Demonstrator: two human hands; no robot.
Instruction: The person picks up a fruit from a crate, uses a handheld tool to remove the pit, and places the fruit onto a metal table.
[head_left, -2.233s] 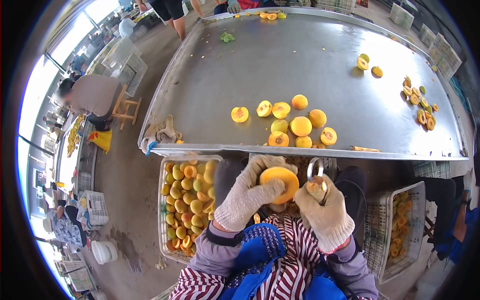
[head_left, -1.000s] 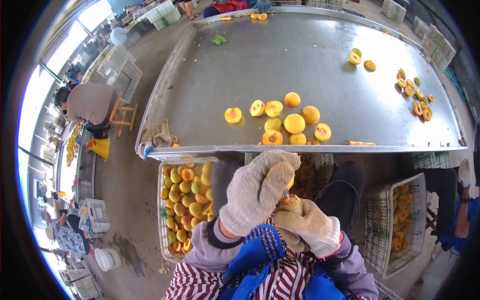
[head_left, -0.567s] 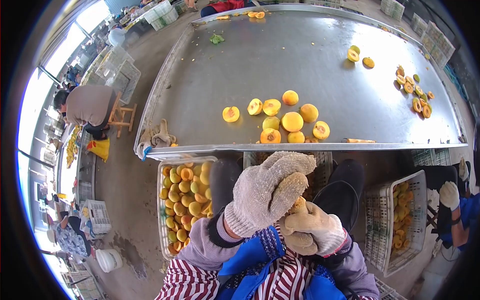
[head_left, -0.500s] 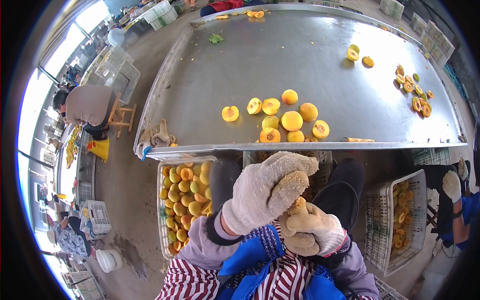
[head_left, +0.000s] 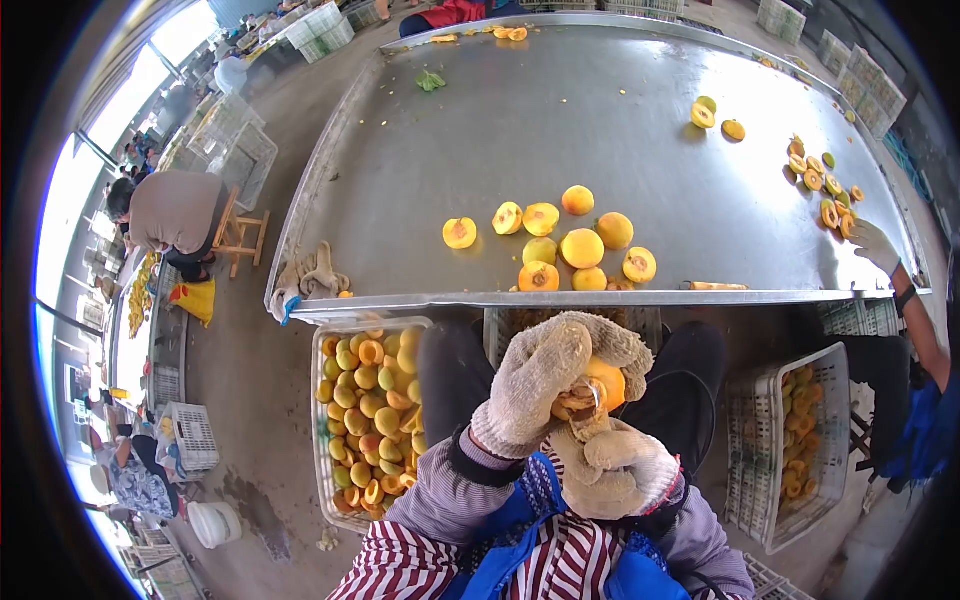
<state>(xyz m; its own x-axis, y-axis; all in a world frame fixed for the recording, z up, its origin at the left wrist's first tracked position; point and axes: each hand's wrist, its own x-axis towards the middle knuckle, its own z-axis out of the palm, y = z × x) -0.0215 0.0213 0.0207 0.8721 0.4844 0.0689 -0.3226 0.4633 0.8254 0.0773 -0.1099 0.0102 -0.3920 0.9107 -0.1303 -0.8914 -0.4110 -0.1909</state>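
Observation:
My left hand (head_left: 545, 375), in a dirty knit glove, is closed around a yellow-orange peach (head_left: 606, 380) above my lap. My right hand (head_left: 615, 470), gloved too, is closed just below it on a small tool (head_left: 590, 407). The tool's narrow, shiny metal part meets the fruit's torn underside; its handle is hidden in my fingers. Beyond my hands, several whole and halved peaches (head_left: 581, 248) lie near the front edge of the metal table (head_left: 420, 180).
A crate of peach halves (head_left: 318, 430) stands left of my legs, another crate (head_left: 745, 460) to the right. A co-worker's gloved hand (head_left: 876, 246) reaches to peach halves (head_left: 829, 213) at the table's right. Gloves (head_left: 318, 272) and a wooden-handled tool (head_left: 716, 287) lie along the front edge.
My left hand has come down and turned, bringing a peach against the tool in my right hand. The co-worker's hand at right has moved up onto the table.

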